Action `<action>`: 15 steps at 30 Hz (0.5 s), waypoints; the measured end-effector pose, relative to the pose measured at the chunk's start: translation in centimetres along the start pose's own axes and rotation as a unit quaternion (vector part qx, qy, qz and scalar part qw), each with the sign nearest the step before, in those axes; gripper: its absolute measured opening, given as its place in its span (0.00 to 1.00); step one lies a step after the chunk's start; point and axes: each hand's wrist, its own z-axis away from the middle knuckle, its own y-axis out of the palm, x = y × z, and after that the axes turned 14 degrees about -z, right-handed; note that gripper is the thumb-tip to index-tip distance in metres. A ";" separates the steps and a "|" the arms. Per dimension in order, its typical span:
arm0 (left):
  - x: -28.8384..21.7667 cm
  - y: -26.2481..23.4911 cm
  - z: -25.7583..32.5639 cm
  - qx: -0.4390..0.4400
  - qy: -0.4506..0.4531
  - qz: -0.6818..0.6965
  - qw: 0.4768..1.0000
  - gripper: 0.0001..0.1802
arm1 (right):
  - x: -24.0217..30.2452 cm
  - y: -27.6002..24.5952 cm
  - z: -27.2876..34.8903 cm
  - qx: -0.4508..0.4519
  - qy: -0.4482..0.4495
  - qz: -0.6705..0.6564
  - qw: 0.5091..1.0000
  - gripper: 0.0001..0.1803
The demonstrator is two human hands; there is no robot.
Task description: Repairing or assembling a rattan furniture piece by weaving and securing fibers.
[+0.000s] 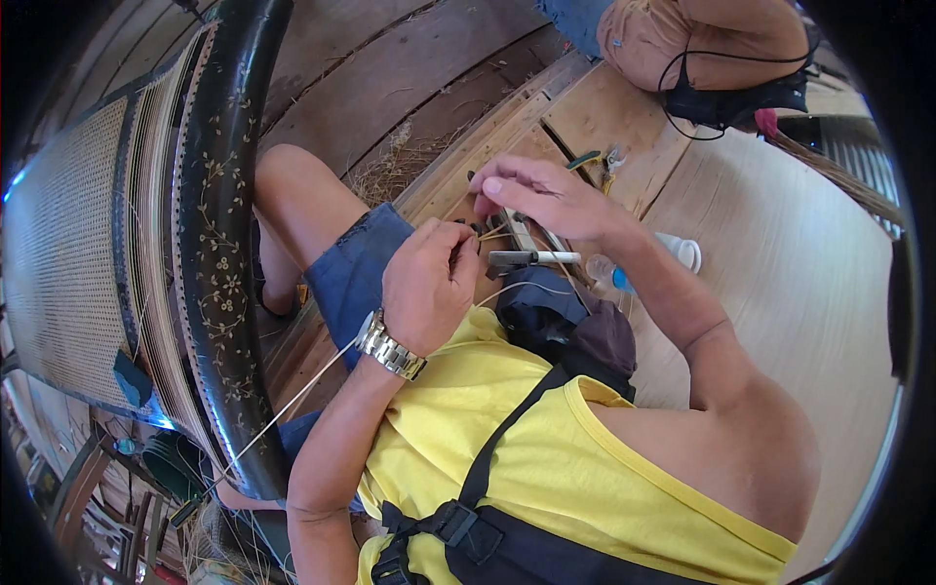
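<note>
My left hand (429,283), with a metal watch (390,347) on its wrist, is closed in a pinch on a thin pale cane strand (310,383). That strand runs from the black frame at lower left, past my wrist, to my fingers. Just beyond it, my right hand (546,200) has its fingers bent and drawn together; what they hold, if anything, is hidden. Close below both hands lies a grey-and-white pen-shaped tool (534,258). At my left stands a woven cane panel (63,244), with loose strands along the black frame (219,253) painted with gold flowers.
Green-and-yellow handled pliers (585,160) lie on the wooden bench beyond my right hand. A white cup (681,253) and a clear bottle with blue (609,273) are by my right forearm. Cane scraps (395,171) litter the plank floor. Another person (682,44) sits at the far right.
</note>
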 end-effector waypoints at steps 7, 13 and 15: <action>0.3 -0.6 0.2 0.003 -0.013 0.042 0.999 0.06 | 1.0 -0.1 -0.1 0.143 0.042 0.132 0.980 0.14; 1.0 -1.6 0.1 0.099 -0.092 0.111 0.984 0.09 | 0.9 0.4 0.4 0.100 0.168 -0.018 0.980 0.10; 0.9 -1.9 -0.1 0.130 -0.104 0.085 0.982 0.09 | 0.2 0.6 0.7 0.095 0.180 -0.026 0.979 0.10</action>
